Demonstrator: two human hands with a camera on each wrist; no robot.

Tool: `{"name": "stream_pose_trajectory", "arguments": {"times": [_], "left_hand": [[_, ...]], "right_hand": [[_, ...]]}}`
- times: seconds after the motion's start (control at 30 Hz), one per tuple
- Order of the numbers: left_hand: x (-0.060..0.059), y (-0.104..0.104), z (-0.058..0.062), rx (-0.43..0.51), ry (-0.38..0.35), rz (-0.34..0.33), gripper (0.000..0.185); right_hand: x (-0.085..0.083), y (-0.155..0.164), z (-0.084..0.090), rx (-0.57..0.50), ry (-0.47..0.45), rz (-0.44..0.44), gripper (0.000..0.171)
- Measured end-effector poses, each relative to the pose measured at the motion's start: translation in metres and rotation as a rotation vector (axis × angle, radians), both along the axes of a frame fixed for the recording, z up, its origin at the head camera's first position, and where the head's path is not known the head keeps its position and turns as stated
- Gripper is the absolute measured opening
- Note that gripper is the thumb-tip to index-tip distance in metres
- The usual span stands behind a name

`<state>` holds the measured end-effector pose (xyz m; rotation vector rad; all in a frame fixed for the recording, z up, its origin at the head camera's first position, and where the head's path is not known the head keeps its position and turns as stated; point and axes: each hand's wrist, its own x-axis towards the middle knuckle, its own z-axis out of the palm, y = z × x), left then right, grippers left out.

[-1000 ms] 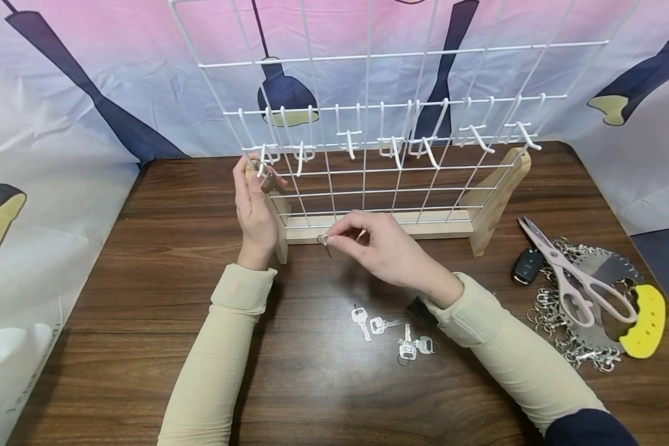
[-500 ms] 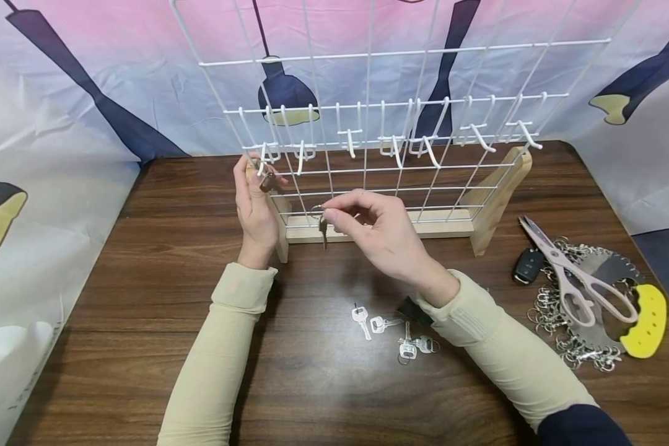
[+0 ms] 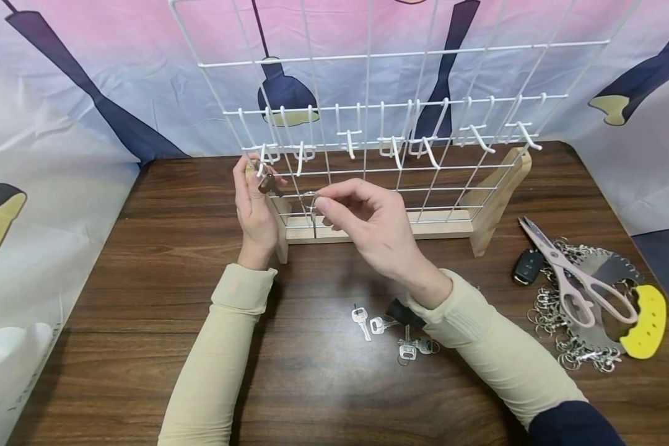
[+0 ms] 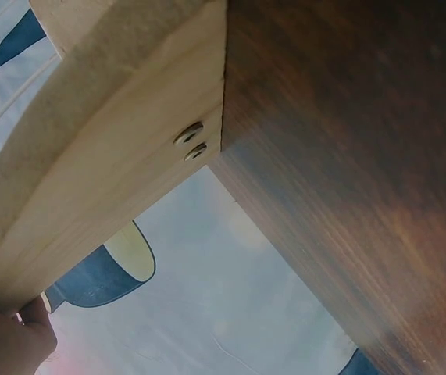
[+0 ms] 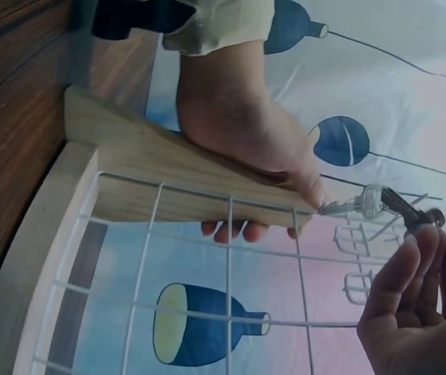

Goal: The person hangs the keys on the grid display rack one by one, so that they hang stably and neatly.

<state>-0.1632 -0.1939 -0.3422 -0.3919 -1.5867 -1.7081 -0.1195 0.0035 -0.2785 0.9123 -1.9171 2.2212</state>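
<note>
Apparently the hanging job is only just getting going — one dark key is dangling from the leftmost hook of the white wire rack, right beside the left hand, whose fingers are curling round the rack's wooden side post. The right hand is pinching a key ring with its key hanging below, nearing the second hook. Several silver keys are lying on the tabletop — waiting, judging by the bare hooks. Scissors are resting at the right.
</note>
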Motion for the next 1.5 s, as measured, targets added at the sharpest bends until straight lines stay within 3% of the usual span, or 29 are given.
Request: {"name": "stream_pose_trajectory", "arguments": {"times": [0.3, 1.5], "left_hand": [[0.0, 0.001, 0.0, 0.011, 0.006, -0.01, 0.026], [0.001, 0.001, 0.001, -0.011, 0.004, 0.011, 0.027]], "right_hand": [[0.001, -0.011, 0.009, -0.114, 0.006, -0.007, 0.013], [-0.007, -0.019, 0.011, -0.094, -0.109, -0.001, 0.015]]}}
